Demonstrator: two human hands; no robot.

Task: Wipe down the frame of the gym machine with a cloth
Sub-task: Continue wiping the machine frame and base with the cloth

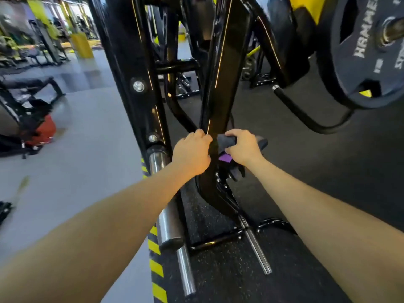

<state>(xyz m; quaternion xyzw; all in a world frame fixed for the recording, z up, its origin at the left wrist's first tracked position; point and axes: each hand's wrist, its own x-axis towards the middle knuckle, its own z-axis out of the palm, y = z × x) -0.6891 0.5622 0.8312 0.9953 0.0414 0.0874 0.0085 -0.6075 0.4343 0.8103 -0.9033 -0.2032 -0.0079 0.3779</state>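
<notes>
Both bare arms are reaching forward to the black frame of the machine, low on its slanted upright. The left hand is gripping the left edge of that upright, fingers curled round it and out of sight behind the steel. The right hand is just beside it on the right edge, clutching a dark grey cloth bunched in curled fingers and pressing it against the frame's face. A purple tag is showing under the thumb, and a loose end of the cloth is hanging down below the hand, against the frame.

The upright is running down from the hands to a bolted joint and thin base bars lying on black speckled matting. Left of the hands a second black post with two shiny bolts is standing at the matting's left edge, and chrome pegs are sticking out from its foot toward the person. A yellow-and-black striped strip is marking the edge where the matting meets the grey floor.

At upper right a dark weight plate with pale lettering is sitting on a sleeve, apart from the hands. A bench and something red are blurring at far left.
</notes>
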